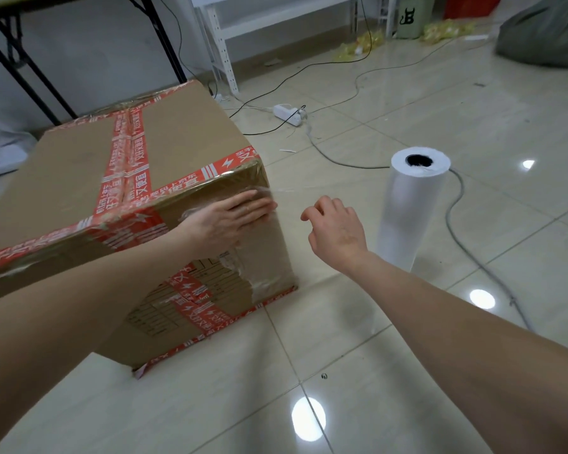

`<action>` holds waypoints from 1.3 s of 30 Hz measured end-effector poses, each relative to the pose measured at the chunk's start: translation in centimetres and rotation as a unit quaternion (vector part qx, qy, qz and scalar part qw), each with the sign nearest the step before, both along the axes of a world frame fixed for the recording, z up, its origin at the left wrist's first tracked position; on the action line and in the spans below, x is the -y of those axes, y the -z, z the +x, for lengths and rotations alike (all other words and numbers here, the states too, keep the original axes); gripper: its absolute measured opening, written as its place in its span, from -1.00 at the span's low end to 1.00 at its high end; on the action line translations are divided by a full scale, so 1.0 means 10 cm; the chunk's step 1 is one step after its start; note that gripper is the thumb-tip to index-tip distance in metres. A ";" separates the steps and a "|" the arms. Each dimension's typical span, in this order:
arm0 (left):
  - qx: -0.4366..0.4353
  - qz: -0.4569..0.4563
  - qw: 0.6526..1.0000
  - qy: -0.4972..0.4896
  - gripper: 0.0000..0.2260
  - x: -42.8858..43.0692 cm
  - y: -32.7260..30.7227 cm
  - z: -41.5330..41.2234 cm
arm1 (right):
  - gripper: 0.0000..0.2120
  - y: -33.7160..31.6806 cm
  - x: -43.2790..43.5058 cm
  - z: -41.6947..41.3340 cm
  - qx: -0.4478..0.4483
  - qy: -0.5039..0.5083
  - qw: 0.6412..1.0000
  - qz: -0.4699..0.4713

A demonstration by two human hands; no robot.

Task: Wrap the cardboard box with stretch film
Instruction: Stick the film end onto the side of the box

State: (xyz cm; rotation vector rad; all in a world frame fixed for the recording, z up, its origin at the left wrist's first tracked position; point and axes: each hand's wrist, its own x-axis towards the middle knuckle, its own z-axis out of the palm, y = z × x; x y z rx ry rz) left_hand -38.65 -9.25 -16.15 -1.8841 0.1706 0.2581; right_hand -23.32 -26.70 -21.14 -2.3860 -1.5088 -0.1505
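The left hand (pixel 230 217) is pressed flat, fingers spread, on the box (pixel 89 178). The right hand (pixel 336 229) is held loosely curled, touching nothing. The film roll (pixel 410 208) is stood at three o'clock.

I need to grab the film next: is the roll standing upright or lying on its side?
Upright. The white stretch film roll stands on end on the tiled floor, its dark hollow core facing up.
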 end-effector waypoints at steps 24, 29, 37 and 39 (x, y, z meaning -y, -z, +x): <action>-0.014 -0.057 0.997 -0.042 -0.39 0.11 0.09 -0.07 | -0.66 0.27 -0.14 -0.23 -0.029 0.012 0.999 -0.032; -0.008 -0.041 0.999 -0.032 -0.34 -0.01 0.17 -0.16 | -0.65 0.29 -0.20 -0.26 -0.038 0.012 0.999 -0.015; -0.005 -0.057 0.998 -0.035 -0.39 0.02 0.06 -0.10 | -0.67 0.30 -0.26 -0.26 -0.059 0.026 0.998 0.001; 0.014 -0.064 0.998 -0.025 -0.37 -0.06 0.04 -0.10 | -0.68 0.32 -0.27 -0.28 -0.051 0.016 0.999 -0.002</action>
